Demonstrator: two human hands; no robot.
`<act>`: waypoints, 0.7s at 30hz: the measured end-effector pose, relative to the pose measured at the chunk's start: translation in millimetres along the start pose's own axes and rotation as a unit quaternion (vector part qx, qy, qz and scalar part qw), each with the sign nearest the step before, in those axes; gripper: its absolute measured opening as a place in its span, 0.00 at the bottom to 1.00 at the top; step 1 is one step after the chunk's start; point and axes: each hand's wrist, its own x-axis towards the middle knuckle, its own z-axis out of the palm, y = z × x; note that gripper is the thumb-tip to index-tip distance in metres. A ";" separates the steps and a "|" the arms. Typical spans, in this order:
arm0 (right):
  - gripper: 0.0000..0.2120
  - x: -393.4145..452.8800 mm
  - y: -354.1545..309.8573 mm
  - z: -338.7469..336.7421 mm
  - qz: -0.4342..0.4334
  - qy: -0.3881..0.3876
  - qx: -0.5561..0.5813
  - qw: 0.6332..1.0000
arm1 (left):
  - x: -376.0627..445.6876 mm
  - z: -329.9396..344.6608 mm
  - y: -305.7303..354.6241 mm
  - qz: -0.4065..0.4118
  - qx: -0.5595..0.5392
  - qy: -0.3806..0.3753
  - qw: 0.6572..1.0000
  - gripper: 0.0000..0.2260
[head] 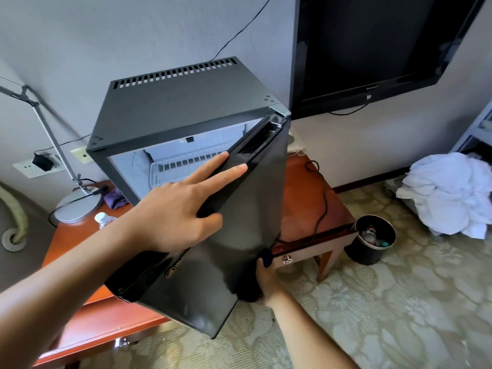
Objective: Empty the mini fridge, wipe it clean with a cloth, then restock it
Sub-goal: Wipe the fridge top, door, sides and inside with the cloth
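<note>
The black mini fridge (186, 102) stands on a wooden desk (80, 262) with its door (226, 249) swung part-way open toward me. Its white inside shows a wire shelf (183, 166), and I see no items on the visible part. My left hand (181, 203) grips the door's top edge, fingers stretched along it and thumb on the front face. My right hand (267, 286) presses a dark cloth (263, 258) against the lower hinge-side part of the door front.
A purple cloth (115, 198), a water bottle (102, 219) and a lamp base (77, 206) sit on the desk left of the fridge. A wall TV (372, 43) hangs at right. A black bin (374, 241) and a heap of white linen (450, 193) are on the carpet.
</note>
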 end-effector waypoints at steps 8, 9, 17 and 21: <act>0.14 -93.2 12.0 24.0 0.132 -0.101 0.090 0.982 | 5.2 -1.1 -11.8 0.006 -0.009 -0.004 1.000 0.36; 0.14 -92.3 3.5 19.4 0.107 -0.081 0.104 0.986 | 5.0 -1.4 -11.3 0.005 -0.009 -0.006 1.000 0.36; 0.30 39.2 -8.6 11.5 -0.007 0.049 0.113 0.992 | 7.6 -3.2 -23.9 0.018 -0.056 -0.006 0.998 0.34; 0.23 -60.5 -12.4 47.1 0.021 0.063 0.195 0.979 | 9.7 -2.0 -27.5 0.025 -0.069 0.003 0.997 0.35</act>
